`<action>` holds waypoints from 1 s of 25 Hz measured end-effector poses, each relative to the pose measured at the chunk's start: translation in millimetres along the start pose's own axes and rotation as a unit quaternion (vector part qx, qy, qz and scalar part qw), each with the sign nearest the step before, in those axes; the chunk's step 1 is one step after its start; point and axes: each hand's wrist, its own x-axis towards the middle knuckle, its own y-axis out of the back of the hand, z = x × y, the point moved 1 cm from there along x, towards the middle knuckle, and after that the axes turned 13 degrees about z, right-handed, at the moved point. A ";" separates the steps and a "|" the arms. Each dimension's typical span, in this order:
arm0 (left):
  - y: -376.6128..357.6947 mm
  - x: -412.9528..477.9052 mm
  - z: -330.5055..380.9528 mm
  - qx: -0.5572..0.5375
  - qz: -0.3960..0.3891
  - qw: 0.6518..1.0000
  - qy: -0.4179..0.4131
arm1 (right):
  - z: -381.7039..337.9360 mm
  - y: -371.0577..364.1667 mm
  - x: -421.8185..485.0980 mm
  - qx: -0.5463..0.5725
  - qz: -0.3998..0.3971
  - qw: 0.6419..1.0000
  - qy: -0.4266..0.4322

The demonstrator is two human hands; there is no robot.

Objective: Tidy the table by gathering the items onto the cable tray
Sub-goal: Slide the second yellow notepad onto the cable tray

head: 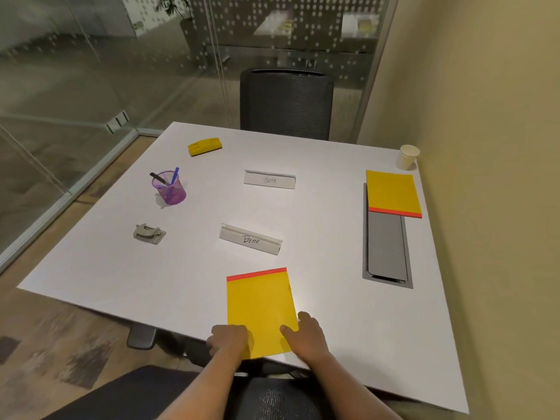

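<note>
White table (pixel 333 298) fills the view, set against a yellowish wall on the right and glass partitions on the left, with a black mesh chair (pixel 286 103) at its far edge. At the near edge lies a yellow pad (pixel 260 307) with a red strip on its far end. The left hand (pixel 228 339) grips the pad's near left corner, fingers curled around it. The right hand (pixel 307 334) rests on its near right edge, thumb on top of the sheet and fingers loosely bent beside it. Just beyond the pad stands a name card reading "Bear" (pixel 251 239), and farther back another reading "Beta" (pixel 269 179). To the left are a grey clip (pixel 149 234), a purple mesh cup (pixel 169 187) holding two pens, and a yellow eraser (pixel 205 146). On the right, the grey cable tray (pixel 386 247) is sunk into the table; a second yellow pad (pixel 393 193) covers its far end. A paper cup (pixel 407 157) stands at the far right corner.
</note>
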 end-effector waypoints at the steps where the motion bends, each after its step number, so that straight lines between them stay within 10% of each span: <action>1: -1.3 -5.1 0.2 -0.010 0.008 1.000 0.011 | 4.2 2.2 3.7 -0.002 0.001 1.000 -0.006; 11: -31.9 -43.7 31.6 -0.142 0.075 0.979 -0.123 | 38.8 43.1 16.5 0.106 0.097 0.986 -0.083; 25: -178.7 -180.2 106.3 -0.004 -0.148 0.938 -0.313 | 183.5 184.1 1.2 0.058 0.318 0.915 -0.242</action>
